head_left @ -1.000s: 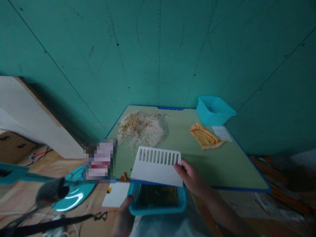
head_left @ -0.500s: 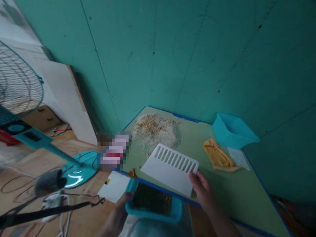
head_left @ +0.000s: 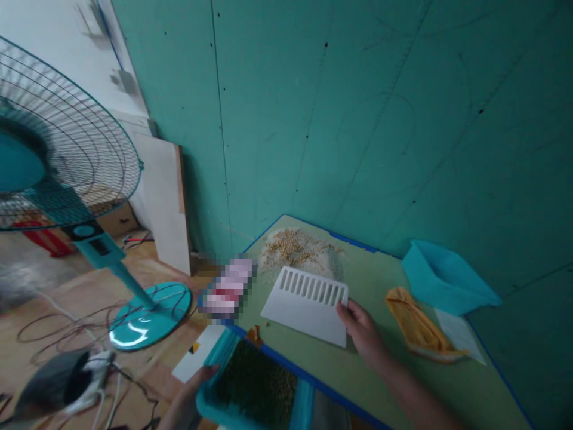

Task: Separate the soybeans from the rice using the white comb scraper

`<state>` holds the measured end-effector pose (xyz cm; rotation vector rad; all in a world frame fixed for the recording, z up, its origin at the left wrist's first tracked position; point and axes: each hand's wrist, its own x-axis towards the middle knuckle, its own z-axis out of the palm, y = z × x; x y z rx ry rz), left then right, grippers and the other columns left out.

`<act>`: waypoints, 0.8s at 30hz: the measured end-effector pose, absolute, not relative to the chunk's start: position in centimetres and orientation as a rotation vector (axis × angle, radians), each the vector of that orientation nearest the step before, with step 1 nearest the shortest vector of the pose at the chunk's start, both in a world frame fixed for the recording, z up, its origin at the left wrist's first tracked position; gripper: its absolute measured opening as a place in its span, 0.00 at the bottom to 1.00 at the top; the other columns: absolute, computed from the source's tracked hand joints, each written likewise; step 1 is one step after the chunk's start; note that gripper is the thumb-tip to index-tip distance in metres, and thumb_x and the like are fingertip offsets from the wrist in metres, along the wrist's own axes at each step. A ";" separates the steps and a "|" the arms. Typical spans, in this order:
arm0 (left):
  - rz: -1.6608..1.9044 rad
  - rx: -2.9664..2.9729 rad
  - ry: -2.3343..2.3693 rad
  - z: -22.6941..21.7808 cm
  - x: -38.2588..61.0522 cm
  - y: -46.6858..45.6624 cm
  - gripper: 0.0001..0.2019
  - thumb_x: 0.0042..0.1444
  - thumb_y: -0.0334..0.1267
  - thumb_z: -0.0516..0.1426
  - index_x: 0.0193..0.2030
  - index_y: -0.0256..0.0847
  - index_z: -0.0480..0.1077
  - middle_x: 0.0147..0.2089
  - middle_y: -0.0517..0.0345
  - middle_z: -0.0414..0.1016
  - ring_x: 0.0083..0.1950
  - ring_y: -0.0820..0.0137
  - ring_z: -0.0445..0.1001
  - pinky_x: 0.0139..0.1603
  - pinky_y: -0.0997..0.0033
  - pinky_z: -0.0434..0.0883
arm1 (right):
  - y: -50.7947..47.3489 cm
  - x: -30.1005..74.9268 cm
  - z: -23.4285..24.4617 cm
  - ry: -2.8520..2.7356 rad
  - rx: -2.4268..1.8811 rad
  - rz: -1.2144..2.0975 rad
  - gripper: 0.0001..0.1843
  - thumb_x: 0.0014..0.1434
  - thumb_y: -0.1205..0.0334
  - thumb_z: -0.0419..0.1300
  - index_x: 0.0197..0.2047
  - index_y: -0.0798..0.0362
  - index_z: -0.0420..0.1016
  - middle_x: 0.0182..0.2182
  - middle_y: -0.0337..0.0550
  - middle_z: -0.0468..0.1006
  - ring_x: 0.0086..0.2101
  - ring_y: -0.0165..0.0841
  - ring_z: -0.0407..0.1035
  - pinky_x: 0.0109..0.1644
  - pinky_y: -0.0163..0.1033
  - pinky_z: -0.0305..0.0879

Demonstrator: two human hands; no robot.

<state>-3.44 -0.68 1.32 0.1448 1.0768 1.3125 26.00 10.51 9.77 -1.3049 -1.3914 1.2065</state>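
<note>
My right hand (head_left: 358,322) grips the right edge of a white slotted scraper plate (head_left: 307,310), tilted above the table with its slots toward the far side. Just beyond it lies a pile of pale grains (head_left: 329,260) topped with yellow-brown beans (head_left: 290,245). My left hand (head_left: 197,385) clasps the left rim of a blue tray (head_left: 208,394) below the table's front edge. Dark green small beans fill most of this tray, with a paler patch of beans at its right. The fingers under the tray are hidden.
The green table (head_left: 376,358) has a blue edge and stands against a green wall. On its right are a blue angular container (head_left: 447,280), an orange cloth (head_left: 421,328) and a white sheet (head_left: 461,337). A blurred-out pink item (head_left: 230,286) lies at left. A standing fan (head_left: 107,251) and cables occupy the floor.
The view has swung left, showing more of the fan. The scraper plate has moved up close to the pile's near edge. The blue tray sits lower and further left, still in my left hand.
</note>
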 end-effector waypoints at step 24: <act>1.242 0.093 1.115 2.6 -0.5 -0.3 0.24 0.38 0.35 0.63 0.47 0.37 0.71 0.41 0.54 0.79 0.51 0.49 0.67 0.48 0.57 0.68 | 11.2 29.5 9.9 -1.263 -1.368 1.063 0.22 0.48 0.42 0.54 0.32 0.55 0.68 0.18 0.34 0.59 0.20 0.26 0.52 0.21 0.31 0.48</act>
